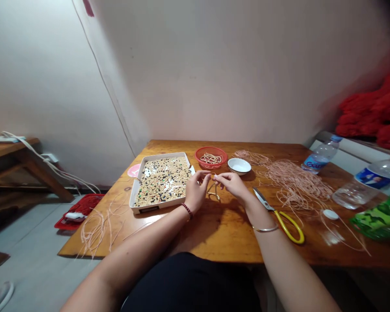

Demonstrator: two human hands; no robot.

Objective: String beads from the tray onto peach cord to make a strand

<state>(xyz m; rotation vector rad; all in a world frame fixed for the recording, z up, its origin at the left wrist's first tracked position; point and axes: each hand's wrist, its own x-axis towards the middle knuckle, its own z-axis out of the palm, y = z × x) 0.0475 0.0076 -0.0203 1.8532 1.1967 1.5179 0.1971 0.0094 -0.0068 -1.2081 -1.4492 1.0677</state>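
Note:
My left hand (197, 188) and my right hand (232, 184) meet above the middle of the table, thumbs and fingertips pinched close together. Between them runs a thin pinkish cord, and a short beaded string (218, 197) dangles below the fingers. The exact grip on the cord is too small to make out. Just left of my left hand lies a shallow white box (133, 200) filled with tan, black and a few coloured beads. Behind my hands stands a red plastic basket (199, 162) with finished-looking bead strings in it. A white bowl (239, 165) is beside the basket.
Yellow-handled scissors (287, 225) lie right of my right forearm. Tangled pink cord (289, 177) spreads over the right side; more loose cord (95, 232) lies at the left edge. Plastic bottles (321, 154), a green packet (378, 216) and a white cap (330, 214) are at the right.

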